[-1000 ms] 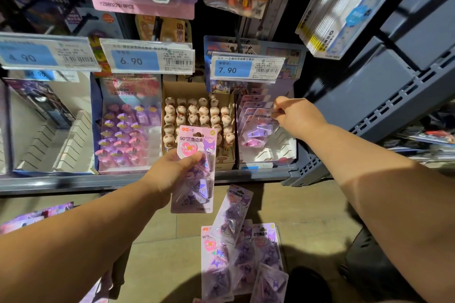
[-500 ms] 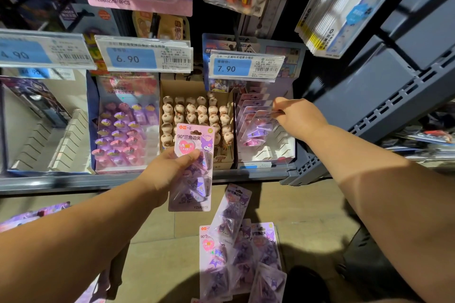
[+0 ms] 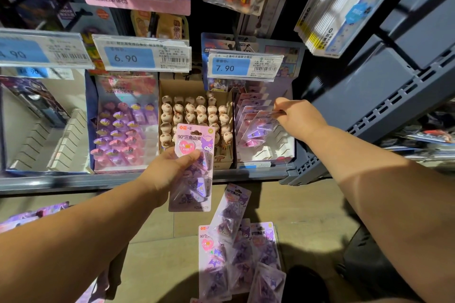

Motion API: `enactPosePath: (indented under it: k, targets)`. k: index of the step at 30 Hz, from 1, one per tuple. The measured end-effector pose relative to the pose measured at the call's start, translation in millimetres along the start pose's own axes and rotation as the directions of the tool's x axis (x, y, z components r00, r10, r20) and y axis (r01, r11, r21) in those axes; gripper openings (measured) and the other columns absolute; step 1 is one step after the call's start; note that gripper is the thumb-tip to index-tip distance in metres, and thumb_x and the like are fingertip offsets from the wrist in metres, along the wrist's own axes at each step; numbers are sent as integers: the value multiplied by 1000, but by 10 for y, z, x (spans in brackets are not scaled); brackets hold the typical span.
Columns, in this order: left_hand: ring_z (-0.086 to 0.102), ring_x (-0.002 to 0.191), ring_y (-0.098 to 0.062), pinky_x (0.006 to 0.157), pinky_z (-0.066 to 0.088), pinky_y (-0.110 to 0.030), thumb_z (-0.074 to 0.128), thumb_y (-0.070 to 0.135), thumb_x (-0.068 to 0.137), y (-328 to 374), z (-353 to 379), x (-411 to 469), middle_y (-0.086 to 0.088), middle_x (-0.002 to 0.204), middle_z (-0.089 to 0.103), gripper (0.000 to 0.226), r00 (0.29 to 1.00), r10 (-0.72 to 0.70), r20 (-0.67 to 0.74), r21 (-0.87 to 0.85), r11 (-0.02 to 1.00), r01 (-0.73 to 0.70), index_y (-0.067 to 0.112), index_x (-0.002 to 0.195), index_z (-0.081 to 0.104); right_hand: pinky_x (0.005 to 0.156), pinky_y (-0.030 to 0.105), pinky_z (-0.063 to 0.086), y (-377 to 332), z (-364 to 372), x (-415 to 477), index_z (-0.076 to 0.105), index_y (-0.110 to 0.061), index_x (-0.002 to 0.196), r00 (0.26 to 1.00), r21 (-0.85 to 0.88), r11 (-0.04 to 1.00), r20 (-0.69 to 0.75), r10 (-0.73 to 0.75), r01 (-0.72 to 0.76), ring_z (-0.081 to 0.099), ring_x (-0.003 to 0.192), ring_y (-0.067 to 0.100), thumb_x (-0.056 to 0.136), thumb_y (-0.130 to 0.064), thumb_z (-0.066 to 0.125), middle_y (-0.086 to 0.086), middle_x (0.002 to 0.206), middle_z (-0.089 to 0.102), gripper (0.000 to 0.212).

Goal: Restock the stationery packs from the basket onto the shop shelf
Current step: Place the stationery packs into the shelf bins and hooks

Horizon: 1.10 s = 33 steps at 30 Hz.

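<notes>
Two hands reach a dim shop shelf [image 3: 73, 182]: the left hand [image 3: 170, 170] grips a pink stationery pack [image 3: 194, 145] before its front edge; the right hand [image 3: 302, 115] pinches another pack [image 3: 261, 125] in the right-end display box [image 3: 268, 155]. More packs [image 3: 236, 248] lie below, over tan floor tiles [image 3: 307, 216].

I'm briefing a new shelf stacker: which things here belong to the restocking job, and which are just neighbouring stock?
Job:
left hand holding a clip pack
right hand pinching a shelved pack in the slotted tray
spare packs below

Lying about:
brown-capped items
purple eraser tray
6.90 price tag
ruler packs
</notes>
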<state>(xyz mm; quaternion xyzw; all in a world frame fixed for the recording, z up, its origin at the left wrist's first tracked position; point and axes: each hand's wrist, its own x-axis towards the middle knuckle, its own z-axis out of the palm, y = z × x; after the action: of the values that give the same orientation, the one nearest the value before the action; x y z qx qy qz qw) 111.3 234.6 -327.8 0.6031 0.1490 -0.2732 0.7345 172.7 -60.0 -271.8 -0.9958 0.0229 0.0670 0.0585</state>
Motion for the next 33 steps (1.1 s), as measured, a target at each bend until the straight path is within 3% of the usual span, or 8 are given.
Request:
enactPosePath:
  k: [8,15,21,24,33]
  targets:
    - [72,77,-26,63,55,-34,63,18,91,12,2,-19,-12,94,75,14,1000,-9,6,2,1000,9,11,103,65,55,30,41,50,15,-50,43,-17,88,998,10,998,-19,57,-57,50,65,28,97,-20,47,10,76,52,10]
    - [72,76,-24,69,55,-37,62,17,91,3,-30,2,-11,93,75,13,1000,11,16,9,1000,-11,11,101,65,55,27,34,-31,-45,-42,46,-16,96,999,-70,998,-30,-13,10,49,68,27,99,-24,45,4,73,48,8]
    - [71,80,-26,74,55,-40,62,17,92,4,-29,-1,-12,96,75,14,1000,14,15,21,1000,-14,10,103,66,63,30,40,-79,-83,-75,50,-18,114,996,-185,980,-37,-79,71,52,78,30,99,-26,42,13,95,62,20]
    - [71,82,-27,76,55,-40,61,17,92,11,-25,-9,-13,98,75,14,1000,20,12,25,999,-20,10,103,66,62,30,38,-85,-41,-91,50,-16,121,992,-262,960,-49,-117,100,56,82,32,100,-29,39,15,95,64,27]
    - [71,71,-21,64,55,-33,61,16,92,21,24,-39,-9,89,76,10,999,32,12,17,999,-32,11,99,66,67,33,44,-132,-8,-183,59,-14,102,979,-234,958,-76,-191,168,60,84,32,101,-30,39,9,90,68,25]
